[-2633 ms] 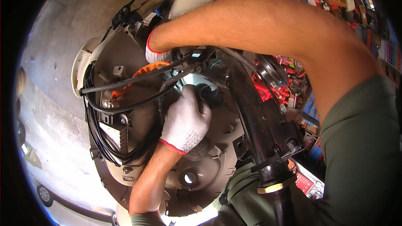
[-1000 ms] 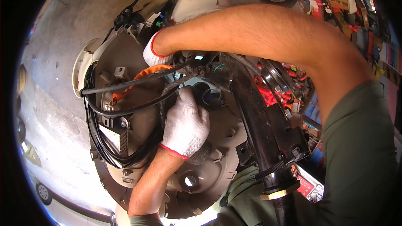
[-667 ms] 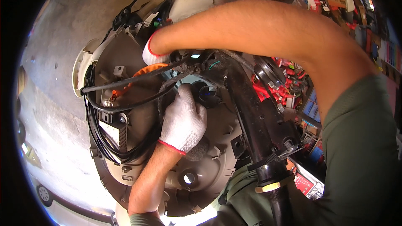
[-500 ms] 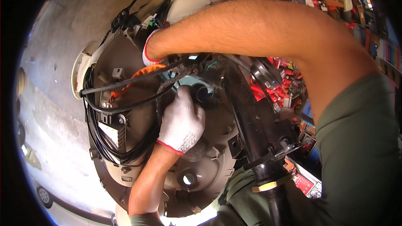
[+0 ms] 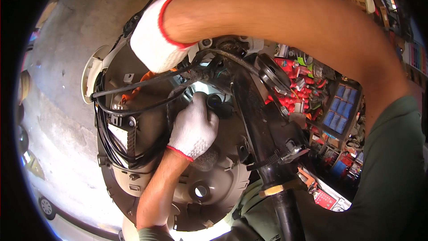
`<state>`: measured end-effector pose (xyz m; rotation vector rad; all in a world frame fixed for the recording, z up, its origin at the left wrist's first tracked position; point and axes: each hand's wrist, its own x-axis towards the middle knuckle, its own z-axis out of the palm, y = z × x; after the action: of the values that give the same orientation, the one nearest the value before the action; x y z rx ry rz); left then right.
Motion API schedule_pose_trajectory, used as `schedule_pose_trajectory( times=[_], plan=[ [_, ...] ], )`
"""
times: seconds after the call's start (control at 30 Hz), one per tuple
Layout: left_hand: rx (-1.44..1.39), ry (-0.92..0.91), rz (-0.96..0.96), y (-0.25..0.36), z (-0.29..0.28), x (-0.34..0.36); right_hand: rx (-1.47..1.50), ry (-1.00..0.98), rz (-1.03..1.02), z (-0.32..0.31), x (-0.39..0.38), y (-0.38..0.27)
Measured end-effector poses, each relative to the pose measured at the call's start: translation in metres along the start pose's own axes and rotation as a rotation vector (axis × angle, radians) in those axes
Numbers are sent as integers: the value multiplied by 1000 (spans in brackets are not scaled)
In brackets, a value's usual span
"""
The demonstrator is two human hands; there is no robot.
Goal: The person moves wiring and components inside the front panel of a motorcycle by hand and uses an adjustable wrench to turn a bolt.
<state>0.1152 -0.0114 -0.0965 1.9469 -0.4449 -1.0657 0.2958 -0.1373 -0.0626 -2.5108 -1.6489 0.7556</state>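
Observation:
My left hand [image 5: 192,127], in a white knit glove with a red cuff, reaches inside a large grey-brown plastic shell [image 5: 232,174], apparently a scooter's front cover. Its fingers are curled beside a black round part [image 5: 217,102] at the back of a shiny clear lamp housing [image 5: 199,87]. What they grip is hidden. My right hand [image 5: 154,35], gloved alike, arches over from the right above the shell's far side. Only its back shows; the fingers are out of sight. Black cables [image 5: 138,87] and an orange cable sleeve [image 5: 145,80] run below it.
A black steel tube [image 5: 254,120] with a clamp and a brass-coloured ring stands right of the shell. Beyond it are a black disc-shaped horn [image 5: 273,72], red-wrapped parts [image 5: 296,82] and a tray of blue blocks [image 5: 341,109]. A looped black cable bundle [image 5: 107,138] hangs at the left.
My right hand has lifted from behind the cables and swung up and toward me, its arm rising with it. My left hand stays by the lamp housing. The steel tube has shifted slightly left.

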Motion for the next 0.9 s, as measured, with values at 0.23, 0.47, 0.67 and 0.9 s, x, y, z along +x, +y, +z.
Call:
schedule_pose_trajectory(
  times=[0.23,0.47,0.67,0.9],
  plan=[
    [44,19,-23,-4,2,6,-525,84,-126,-75,-101,-15],
    [14,26,11,-24,8,16,1122,610,273,-127,-242,-54],
    [-251,2,-32,-105,38,46,1212,862,1192,-124,-327,-162],
    [-433,-27,-88,-95,23,25,1826,1607,1253,-21,-396,-285]
  ],
)
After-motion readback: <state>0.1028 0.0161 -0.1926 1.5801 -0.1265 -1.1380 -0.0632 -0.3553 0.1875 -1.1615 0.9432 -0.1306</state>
